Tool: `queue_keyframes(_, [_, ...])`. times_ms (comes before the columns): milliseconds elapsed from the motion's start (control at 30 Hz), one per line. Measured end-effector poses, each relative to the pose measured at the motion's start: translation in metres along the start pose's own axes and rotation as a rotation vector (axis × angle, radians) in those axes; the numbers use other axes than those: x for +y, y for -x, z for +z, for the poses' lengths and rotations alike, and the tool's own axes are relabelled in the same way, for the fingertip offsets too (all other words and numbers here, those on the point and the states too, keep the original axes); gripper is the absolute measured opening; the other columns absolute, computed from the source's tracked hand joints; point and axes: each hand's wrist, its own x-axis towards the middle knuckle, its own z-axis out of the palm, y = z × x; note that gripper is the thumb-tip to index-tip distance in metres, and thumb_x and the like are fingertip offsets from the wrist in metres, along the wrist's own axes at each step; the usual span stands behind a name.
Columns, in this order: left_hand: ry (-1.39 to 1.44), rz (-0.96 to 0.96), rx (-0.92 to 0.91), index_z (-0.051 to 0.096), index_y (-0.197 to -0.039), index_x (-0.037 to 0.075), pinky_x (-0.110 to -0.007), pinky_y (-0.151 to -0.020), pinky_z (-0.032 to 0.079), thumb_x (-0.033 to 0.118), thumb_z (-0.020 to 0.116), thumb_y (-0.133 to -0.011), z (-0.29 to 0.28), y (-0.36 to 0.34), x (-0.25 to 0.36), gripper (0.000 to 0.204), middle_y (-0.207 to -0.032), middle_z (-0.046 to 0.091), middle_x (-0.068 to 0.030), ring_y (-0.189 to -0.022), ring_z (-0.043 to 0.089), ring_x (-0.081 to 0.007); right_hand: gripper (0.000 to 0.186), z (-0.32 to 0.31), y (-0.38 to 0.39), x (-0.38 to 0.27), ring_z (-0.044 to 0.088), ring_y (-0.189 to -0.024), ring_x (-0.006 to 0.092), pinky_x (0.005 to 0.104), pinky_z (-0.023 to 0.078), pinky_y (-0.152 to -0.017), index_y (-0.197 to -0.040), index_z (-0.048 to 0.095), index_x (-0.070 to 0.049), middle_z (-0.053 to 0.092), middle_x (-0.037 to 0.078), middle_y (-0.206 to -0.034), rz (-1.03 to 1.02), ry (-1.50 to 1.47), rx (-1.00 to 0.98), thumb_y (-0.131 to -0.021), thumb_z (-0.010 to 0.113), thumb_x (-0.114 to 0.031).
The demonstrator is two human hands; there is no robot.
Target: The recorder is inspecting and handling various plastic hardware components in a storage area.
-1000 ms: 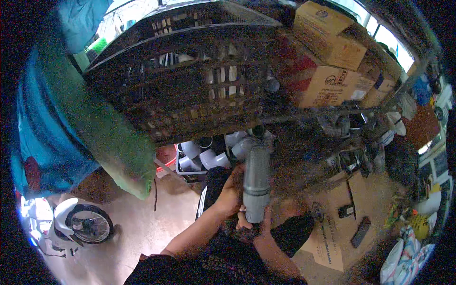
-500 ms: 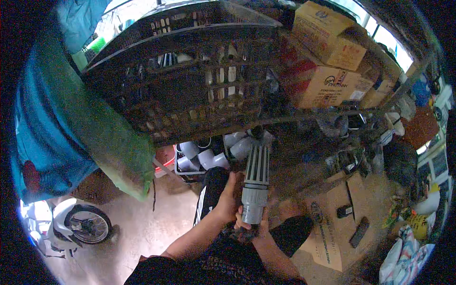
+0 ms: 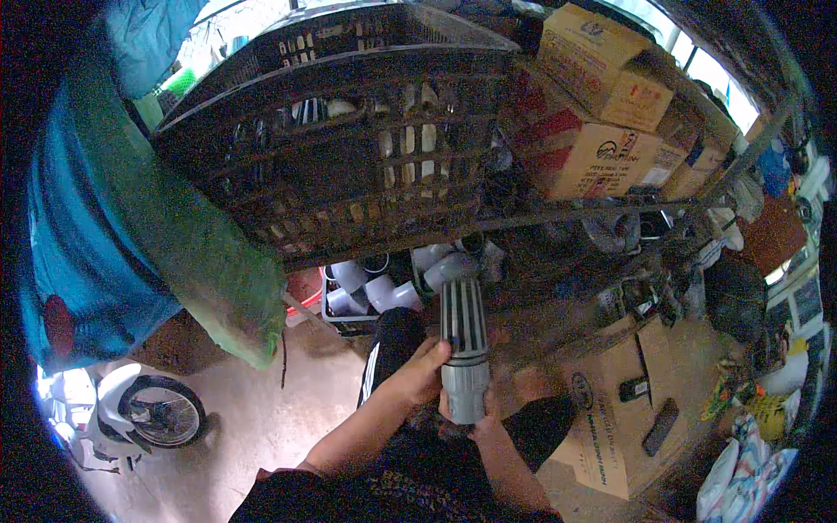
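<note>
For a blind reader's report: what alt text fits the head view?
Both hands, left hand and right hand, hold a grey slotted pipe fitting upright in front of the person. Above it a dark plastic crate sits on a rack beside cardboard boxes, with white pipe fittings in a bin below.

A big dark basket [image 3: 349,139] sits up on a metal rack [image 3: 610,209]. Brown boxes [image 3: 602,113] are stacked beside it. Bright light comes in through windows [image 3: 715,78] at the top. A blue cloth [image 3: 78,235] and a green sack [image 3: 209,261] hang on the left. The floor [image 3: 235,418] is bare and brown. A scooter wheel [image 3: 161,410] is down in the corner.
</note>
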Motion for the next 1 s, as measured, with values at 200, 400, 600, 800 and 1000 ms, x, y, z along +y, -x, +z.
queue_keyframes(200, [-0.05, -0.059, 0.036, 0.035, -0.128, 0.006, -0.038, -0.089, 0.041, 0.049, 0.049, -0.084, 0.017, -0.004, 0.012, 0.063, -0.117, 0.051, -0.009, -0.105, 0.051, -0.0202, 0.091, 0.026, 0.014, -0.012, 0.058, -0.074, 0.0198, 0.0311, 0.047, -0.062, -0.114, 0.044, 0.0, 0.057, 0.01, -0.089, -0.041, 0.229, 0.062, -0.06, 0.059, -0.072])
queue_keyframes(400, [-0.153, 0.133, 0.045, 0.033, -0.13, 0.008, -0.039, -0.09, 0.041, 0.06, 0.045, -0.08, 0.043, 0.007, 0.028, 0.073, -0.121, 0.048, -0.0101, -0.106, 0.05, -0.0222, 0.09, -0.005, 0.009, 0.004, 0.058, -0.072, 0.0182, 0.0288, 0.047, -0.061, -0.111, 0.047, -0.001, 0.059, 0.008, -0.086, -0.142, 0.424, -0.024, -0.059, 0.059, -0.073])
queue_keyframes(600, [0.454, -0.13, -0.074, 0.038, -0.123, 0.007, -0.037, -0.089, 0.041, 0.046, 0.054, -0.082, 0.022, -0.005, 0.017, 0.058, -0.115, 0.051, -0.0092, -0.103, 0.051, -0.0223, 0.083, 0.003, 0.011, -0.008, 0.059, -0.081, 0.0181, 0.0309, 0.049, -0.069, -0.109, 0.05, -0.002, 0.06, 0.008, -0.095, -0.092, 0.347, 0.01, -0.061, 0.06, -0.069])
queue_keyframes(800, [0.067, 0.055, 0.081, 0.03, -0.131, 0.008, -0.038, -0.092, 0.04, 0.044, 0.051, -0.084, 0.023, -0.011, 0.014, 0.063, -0.125, 0.045, -0.0122, -0.11, 0.048, -0.025, 0.078, 0.002, 0.014, -0.019, 0.058, -0.086, 0.0167, 0.0327, 0.048, -0.074, -0.108, 0.053, -0.004, 0.06, 0.005, -0.095, -0.05, 0.348, -0.004, -0.064, 0.06, -0.068])
queue_keyframes(1000, [0.061, 0.246, -0.161, 0.035, -0.126, 0.009, -0.041, -0.086, 0.045, 0.04, 0.045, -0.088, 0.025, -0.006, 0.011, 0.05, -0.122, 0.047, -0.015, -0.104, 0.052, -0.0284, 0.07, -0.014, 0.014, -0.004, 0.059, -0.082, 0.0169, 0.0301, 0.049, -0.07, -0.111, 0.049, -0.003, 0.059, 0.006, -0.093, -0.148, 0.34, 0.017, -0.067, 0.065, -0.056])
